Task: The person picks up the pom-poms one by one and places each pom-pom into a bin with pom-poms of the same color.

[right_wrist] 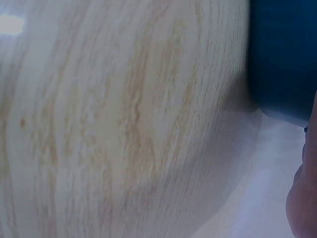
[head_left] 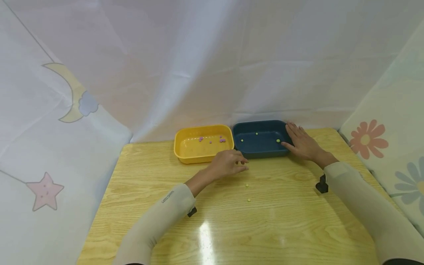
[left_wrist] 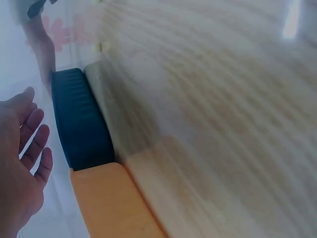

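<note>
My left hand hovers by the front right corner of the yellow tray. Its fingers are loosely bent, and in the left wrist view no object shows in that hand. With fingers extended, my right hand lies over the right end of the dark blue tray. Three yellow-green beads are inside the blue tray, one bead close to the right thumb. Several purple beads lie in the yellow tray. On the table in front of the left hand are two small yellow beads.
The trays stand side by side at the back edge of the wooden table. Behind them hangs a pale cloth, and printed cloth panels close in both sides. Each wrist carries a black camera mount, such as the right mount.
</note>
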### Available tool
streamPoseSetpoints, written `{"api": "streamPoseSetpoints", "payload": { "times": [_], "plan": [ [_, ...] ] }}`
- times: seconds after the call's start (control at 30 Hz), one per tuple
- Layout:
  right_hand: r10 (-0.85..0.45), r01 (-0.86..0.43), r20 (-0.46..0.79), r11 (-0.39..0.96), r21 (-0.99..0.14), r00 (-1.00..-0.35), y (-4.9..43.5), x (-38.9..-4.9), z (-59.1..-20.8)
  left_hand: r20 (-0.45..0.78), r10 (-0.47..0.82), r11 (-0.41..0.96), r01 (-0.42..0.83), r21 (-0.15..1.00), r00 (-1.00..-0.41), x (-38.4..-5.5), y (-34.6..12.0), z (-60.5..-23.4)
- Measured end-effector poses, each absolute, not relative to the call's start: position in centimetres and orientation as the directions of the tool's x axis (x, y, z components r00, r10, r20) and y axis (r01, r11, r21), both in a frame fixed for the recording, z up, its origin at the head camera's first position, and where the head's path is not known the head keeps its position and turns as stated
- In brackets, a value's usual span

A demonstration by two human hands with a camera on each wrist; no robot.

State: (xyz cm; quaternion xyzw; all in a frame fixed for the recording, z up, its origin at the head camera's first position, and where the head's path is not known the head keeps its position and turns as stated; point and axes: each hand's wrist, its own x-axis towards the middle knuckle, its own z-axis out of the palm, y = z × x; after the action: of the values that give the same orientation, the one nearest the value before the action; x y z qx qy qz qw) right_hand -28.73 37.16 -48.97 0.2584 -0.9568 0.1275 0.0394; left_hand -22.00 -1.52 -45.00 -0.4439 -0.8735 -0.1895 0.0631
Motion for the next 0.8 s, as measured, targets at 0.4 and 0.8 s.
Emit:
{"api": "streamPoseSetpoints", "payload": {
  "times": [0.4, 0.8],
  "plan": [
    [-0.476, -0.495, 0.139, 0.839, -0.224, -0.869, 37.1, -28.6, -48.9, 0.216, 0.776, 0.539, 0.800, 0.263, -0.593, -20.6, -1.9, -47.0],
    [-0.475, -0.495, 0.138, 0.839, -0.226, -0.869, 37.1, -28.5, -48.8, 0.117, 0.791, 0.561, 0.788, 0.254, -0.601, -20.1, -1.6, -48.7]
  ]
}}
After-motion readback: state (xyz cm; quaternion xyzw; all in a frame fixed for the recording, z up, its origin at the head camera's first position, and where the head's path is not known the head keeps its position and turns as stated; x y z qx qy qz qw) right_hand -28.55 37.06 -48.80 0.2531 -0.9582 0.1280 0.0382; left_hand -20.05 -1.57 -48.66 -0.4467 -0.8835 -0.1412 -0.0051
